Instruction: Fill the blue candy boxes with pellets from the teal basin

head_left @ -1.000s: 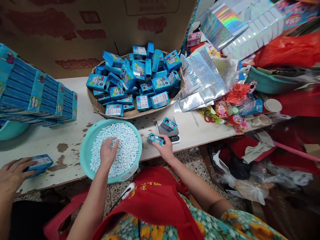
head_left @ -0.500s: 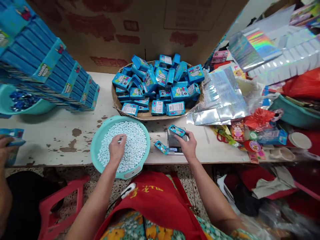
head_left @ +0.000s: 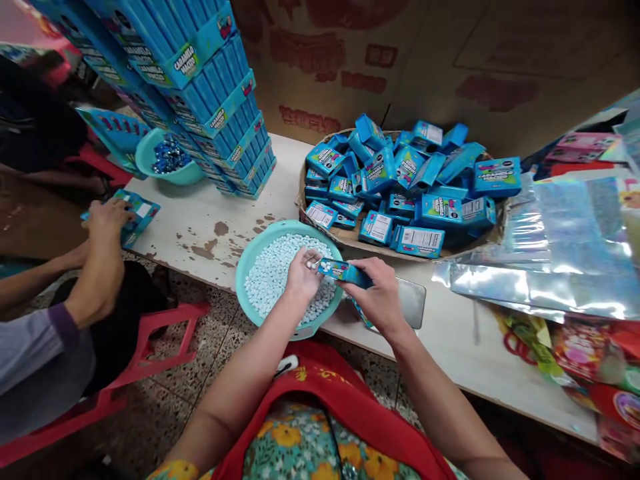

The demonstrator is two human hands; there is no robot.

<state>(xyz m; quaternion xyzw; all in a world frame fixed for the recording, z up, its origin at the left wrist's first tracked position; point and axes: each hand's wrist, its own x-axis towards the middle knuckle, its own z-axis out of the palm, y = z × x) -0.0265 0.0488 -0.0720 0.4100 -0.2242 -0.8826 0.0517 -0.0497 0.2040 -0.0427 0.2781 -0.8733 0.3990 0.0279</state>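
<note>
While the right hand grips the small box lengthwise, its open end meets the left hand — fingers pinched on candies.

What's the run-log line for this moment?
left hand: holds candies at box mouth | right hand: holds small blue box | below: teal bowl of candies | co-worker's hand: on another box

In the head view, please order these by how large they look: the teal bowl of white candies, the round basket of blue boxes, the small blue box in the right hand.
1. round basket
2. teal bowl
3. small blue box
</note>
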